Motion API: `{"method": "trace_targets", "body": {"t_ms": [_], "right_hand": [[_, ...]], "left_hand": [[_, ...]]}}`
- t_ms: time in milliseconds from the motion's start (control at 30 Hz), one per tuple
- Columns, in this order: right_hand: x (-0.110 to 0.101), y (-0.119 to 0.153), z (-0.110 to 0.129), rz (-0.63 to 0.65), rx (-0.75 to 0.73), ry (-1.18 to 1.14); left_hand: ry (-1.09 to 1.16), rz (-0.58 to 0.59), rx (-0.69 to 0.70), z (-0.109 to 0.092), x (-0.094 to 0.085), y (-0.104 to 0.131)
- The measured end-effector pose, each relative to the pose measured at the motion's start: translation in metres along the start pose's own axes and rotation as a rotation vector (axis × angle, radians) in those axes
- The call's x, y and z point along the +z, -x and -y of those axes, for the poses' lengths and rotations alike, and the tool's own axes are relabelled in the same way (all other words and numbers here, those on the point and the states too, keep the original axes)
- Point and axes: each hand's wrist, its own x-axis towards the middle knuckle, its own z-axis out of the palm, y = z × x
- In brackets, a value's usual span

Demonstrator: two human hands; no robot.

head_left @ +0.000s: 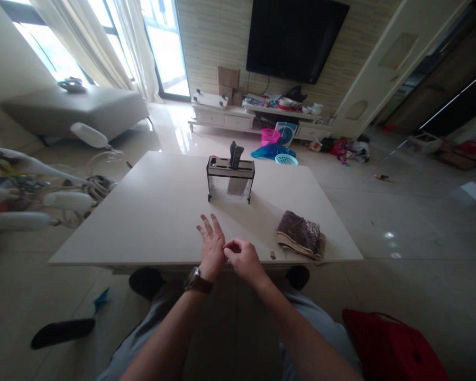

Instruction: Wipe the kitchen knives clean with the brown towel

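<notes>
My left hand is over the near edge of the white table, back up and fingers spread, holding nothing. A watch with a brown strap is on that wrist. Beside it, my right hand has thumb and forefinger pinched at the left hand's thumb side; anything between them is too small to make out. Beyond both hands stands a knife block with clear sides. Two black handles rise from its top, and a broad blade shows below. A folded brown cloth lies to the right.
A small yellow and dark piece lies near the table's front edge. White lamp arms stand at the left. On the floor beyond are a pink basket and a light blue basket. A red bag sits at lower right.
</notes>
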Motion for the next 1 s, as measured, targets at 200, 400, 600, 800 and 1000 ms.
{"method": "trace_targets", "body": {"t_ms": [200, 400, 600, 800, 1000], "right_hand": [[-0.003, 0.003, 0.003, 0.085, 0.021, -0.054], [0.000, 0.002, 0.001, 0.005, -0.018, -0.115], [0.003, 0.006, 0.003, 0.047, -0.066, -0.057], [0.002, 0.006, 0.003, 0.085, -0.011, -0.091], [0.004, 0.007, 0.004, -0.012, -0.065, 0.053]], "left_hand": [[0.113, 0.014, -0.075, 0.006, 0.009, -0.001], [0.262, -0.018, 0.011, 0.009, 0.008, 0.003], [0.222, -0.017, -0.051, 0.015, 0.017, -0.005], [0.241, -0.012, -0.090, 0.017, 0.023, -0.004], [0.206, -0.023, -0.004, 0.017, 0.020, 0.001]]}}
